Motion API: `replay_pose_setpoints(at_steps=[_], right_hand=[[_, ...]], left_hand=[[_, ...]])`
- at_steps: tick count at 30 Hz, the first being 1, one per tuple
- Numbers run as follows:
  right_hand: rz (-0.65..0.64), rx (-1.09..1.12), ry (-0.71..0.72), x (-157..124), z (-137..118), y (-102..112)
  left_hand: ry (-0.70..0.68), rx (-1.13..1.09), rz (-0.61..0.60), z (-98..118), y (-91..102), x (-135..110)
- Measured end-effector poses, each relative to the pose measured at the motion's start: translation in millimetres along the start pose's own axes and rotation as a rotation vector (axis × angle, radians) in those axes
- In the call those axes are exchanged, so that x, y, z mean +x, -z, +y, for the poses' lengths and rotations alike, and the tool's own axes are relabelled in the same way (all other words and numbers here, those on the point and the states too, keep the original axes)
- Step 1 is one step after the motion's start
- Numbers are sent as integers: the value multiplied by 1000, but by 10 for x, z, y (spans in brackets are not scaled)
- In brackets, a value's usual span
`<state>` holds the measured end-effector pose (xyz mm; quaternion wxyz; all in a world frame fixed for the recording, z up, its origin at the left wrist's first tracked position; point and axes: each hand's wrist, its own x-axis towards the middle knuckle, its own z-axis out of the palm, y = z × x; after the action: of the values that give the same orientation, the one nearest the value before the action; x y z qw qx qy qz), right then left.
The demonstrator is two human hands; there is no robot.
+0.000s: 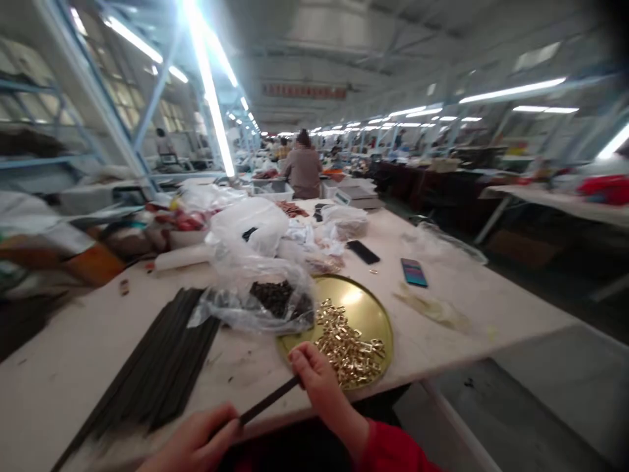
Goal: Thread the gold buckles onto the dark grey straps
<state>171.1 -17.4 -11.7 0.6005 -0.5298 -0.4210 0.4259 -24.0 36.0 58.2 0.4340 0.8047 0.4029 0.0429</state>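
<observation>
A narrow black strap [270, 400] stretches between my two hands over the near table edge. My left hand [199, 438] is closed round its lower end. At its upper end, my right hand [317, 380] pinches the strap between thumb and fingers; whether a small part sits in that pinch is hidden. Just beyond my right hand lies a round gold tray [366, 292] with a heap of small gold metal pieces [346, 347]. A clear plastic bag [230, 308] of small dark pieces [275, 296] overlaps the tray's left side. Long black strips [157, 360] lie side by side at the left.
Two phones, one black [362, 252] and one with a lit screen [414, 272], lie beyond the tray. Crumpled plastic bags [250, 223] pile up behind. A white bin [457, 419] stands below the table's right edge. A person [303, 167] sits farther back.
</observation>
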Motion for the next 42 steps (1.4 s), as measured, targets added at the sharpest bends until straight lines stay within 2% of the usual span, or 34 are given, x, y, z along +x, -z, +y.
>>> replay_pose_setpoints(at_steps=[2, 5, 8, 10, 12, 15, 18, 21, 24, 27, 29, 32, 36, 38, 42], right_hand=[[22, -129, 10, -46, 59, -40], [-14, -259, 53, -72, 72, -30], [-55, -234, 11, -60, 63, 17], [-85, -183, -54, -25, 65, 87], [-91, -162, -97, 37, 70, 195], [-15, -197, -108, 197, 65, 405], [12, -287, -104, 461, 18, 614], [-7, -564, 7, 815, -58, 720], [-89, -943, 127, 1166, -88, 659], [-278, -1307, 104, 1397, -24, 519], [-361, -1421, 76, 1466, 49, 471], [-356, -1311, 89, 1483, 137, 514], [-215, -915, 92, 1411, 135, 638], [-134, -633, -32, 1338, 97, 657], [-15, 58, -451, 1132, 24, 597]], left_hand=[[65, -77, -84, -83, -147, -79], [65, -248, -190, -19, -345, 29], [90, -354, -166, 91, -449, 227], [129, -419, -160, 137, -467, 343], [167, -475, -211, 172, -454, 445], [223, -605, -342, 236, -392, 598], [262, -769, -348, 275, -312, 770], [280, -903, -219, 253, -243, 934], [300, -1023, -142, 204, -175, 1051], [320, -1078, -141, 165, -100, 1120], [335, -1099, -158, 139, -59, 1152], [352, -1142, -189, 85, -40, 1197], [327, -1166, -214, 22, -68, 1238], [304, -1153, -230, 22, -77, 1237], [274, -1050, -224, 82, -93, 1201]])
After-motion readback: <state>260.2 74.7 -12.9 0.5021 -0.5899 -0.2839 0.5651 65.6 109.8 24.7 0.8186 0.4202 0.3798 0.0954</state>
